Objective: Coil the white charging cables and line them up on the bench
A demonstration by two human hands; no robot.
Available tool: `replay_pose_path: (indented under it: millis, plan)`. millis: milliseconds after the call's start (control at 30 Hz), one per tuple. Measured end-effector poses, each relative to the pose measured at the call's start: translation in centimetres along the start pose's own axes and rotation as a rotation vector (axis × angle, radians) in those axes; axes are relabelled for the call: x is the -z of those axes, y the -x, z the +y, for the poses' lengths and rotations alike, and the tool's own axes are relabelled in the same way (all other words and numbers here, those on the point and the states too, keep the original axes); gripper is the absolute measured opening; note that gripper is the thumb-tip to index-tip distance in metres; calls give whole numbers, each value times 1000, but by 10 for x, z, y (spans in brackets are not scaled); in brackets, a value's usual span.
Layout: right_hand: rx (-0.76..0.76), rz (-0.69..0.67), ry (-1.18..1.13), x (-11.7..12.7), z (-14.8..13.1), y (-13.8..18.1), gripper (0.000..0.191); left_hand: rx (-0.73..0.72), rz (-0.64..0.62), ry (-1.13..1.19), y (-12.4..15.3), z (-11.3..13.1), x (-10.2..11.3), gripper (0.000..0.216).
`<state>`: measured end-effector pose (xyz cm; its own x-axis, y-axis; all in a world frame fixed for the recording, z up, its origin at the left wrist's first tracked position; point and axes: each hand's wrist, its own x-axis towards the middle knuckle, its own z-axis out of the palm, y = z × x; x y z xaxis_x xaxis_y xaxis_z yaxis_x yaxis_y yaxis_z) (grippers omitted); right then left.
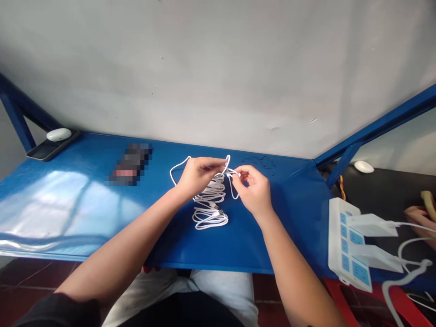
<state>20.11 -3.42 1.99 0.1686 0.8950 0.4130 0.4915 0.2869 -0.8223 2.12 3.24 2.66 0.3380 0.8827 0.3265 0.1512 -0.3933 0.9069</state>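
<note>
Over the middle of the blue table, my left hand [200, 175] pinches a white charging cable [228, 160] between thumb and fingers. My right hand [254, 188] is closed on another part of the same cable, just to the right. A small loop stands up between the two hands, and a length of cable curves out behind my left hand. Below them lie several coiled white cables [210, 220] in a row, the nearest with pale plug ends showing on top. My left hand and wrist hide part of the farther coils.
A blurred-out dark object [131, 163] lies on the blue table [238, 254] at left. Beyond it, a white mouse [59, 134] rests on a black tray [51, 150]. Short dark bits [260, 163] lie near the wall. A power strip [349, 245] with plugged-in chargers is at right, near another person's hand [418, 215].
</note>
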Motion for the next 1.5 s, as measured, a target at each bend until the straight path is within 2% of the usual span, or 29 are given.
replay_pose_path:
  millis: [133,267,333,400,467,500,600,700,833,1000,1067,1200,1267,1400,1500]
  plan:
    - [-19,-74,33,3,2,-3,11,-2,33,119,-2,-3,0,19]
    - [43,-19,115,7,2,-7,15,19,-31,163,-2,-1,3,21]
    - [58,-19,122,8,2,-8,16,50,-84,164,-1,3,2,35]
    - [16,-29,68,7,3,-8,17,90,-123,165,-1,6,-2,65]
    - [-44,-34,-3,6,3,-9,17,146,-124,169,-2,6,-9,90]
    - [-61,-34,-31,5,3,-9,18,180,-111,172,-3,4,-12,94]
    - [-59,-45,-88,3,3,-10,18,289,-114,230,-9,-5,-19,91]
    - [-47,-43,-100,5,1,-11,19,305,-201,317,-15,-12,-18,84]
    - [-97,19,-215,13,-4,-14,25,186,-266,244,-15,-13,-14,58]
    - [-286,81,-402,30,-9,-19,28,18,-318,9,-12,-11,-9,35]
    - [-394,88,-490,37,-12,-21,27,-8,-330,-66,-12,-10,-6,33]
    - [-586,-1,-583,47,-16,-22,32,-55,-394,-121,-12,-7,-3,33]
    - [-609,-5,-599,49,-16,-22,35,-88,-427,-142,-12,-5,-1,33]
    - [-573,92,-707,48,-14,-24,35,-82,-460,-210,-11,-2,3,38]
    - [-625,130,-820,46,-12,-25,33,-65,-454,-227,-11,-3,5,40]
